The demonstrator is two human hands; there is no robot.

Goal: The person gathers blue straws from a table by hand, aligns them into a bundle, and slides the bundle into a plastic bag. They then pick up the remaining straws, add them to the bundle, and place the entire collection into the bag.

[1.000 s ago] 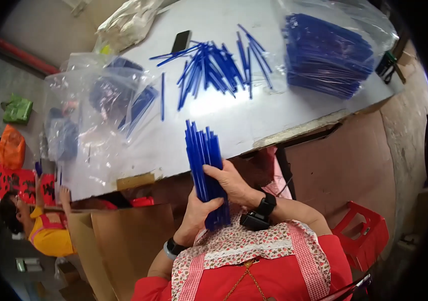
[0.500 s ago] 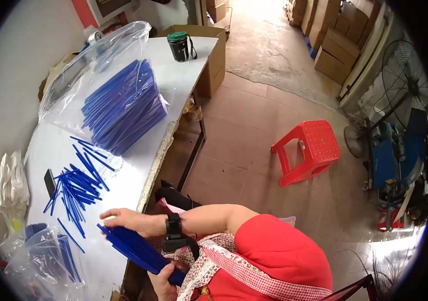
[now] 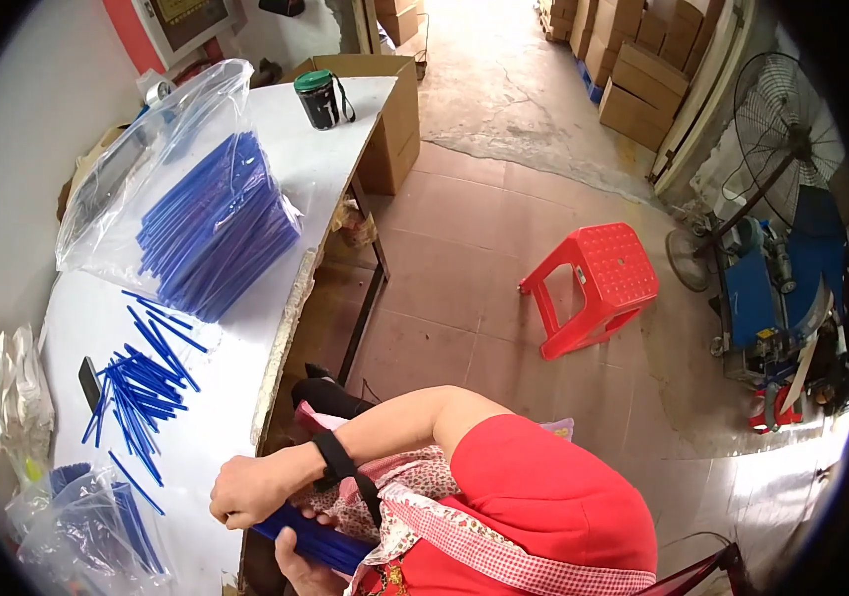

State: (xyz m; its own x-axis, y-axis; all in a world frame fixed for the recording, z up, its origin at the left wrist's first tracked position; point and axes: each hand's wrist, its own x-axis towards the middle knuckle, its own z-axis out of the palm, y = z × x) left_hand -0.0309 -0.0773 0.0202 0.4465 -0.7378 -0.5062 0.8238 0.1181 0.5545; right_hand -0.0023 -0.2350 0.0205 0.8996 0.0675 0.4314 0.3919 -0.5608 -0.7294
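A thick bundle of thin blue sticks (image 3: 320,541) lies slantwise in front of my body, past the table's near edge. My left hand (image 3: 300,568) grips it from below, thumb along its side. My right hand (image 3: 257,489), with a black band on the wrist, is curled over the bundle's upper end and hides the tips. Beyond it on the white table (image 3: 211,417), loose blue sticks (image 3: 141,387) lie in a scattered heap. A small dark block (image 3: 89,382) sits against their left side.
A clear bag of blue sticks (image 3: 216,233) lies farther along the table; another bag (image 3: 96,526) sits near left. A green-lidded black cup (image 3: 319,101) stands at the far end. On the floor are a red stool (image 3: 598,283), a fan (image 3: 792,139) and cardboard boxes (image 3: 643,89).
My right hand has gone from extended fingers beside the bundle's end to curled over it. The bundle has shifted slightly lower in view. The whole view has shifted a little.
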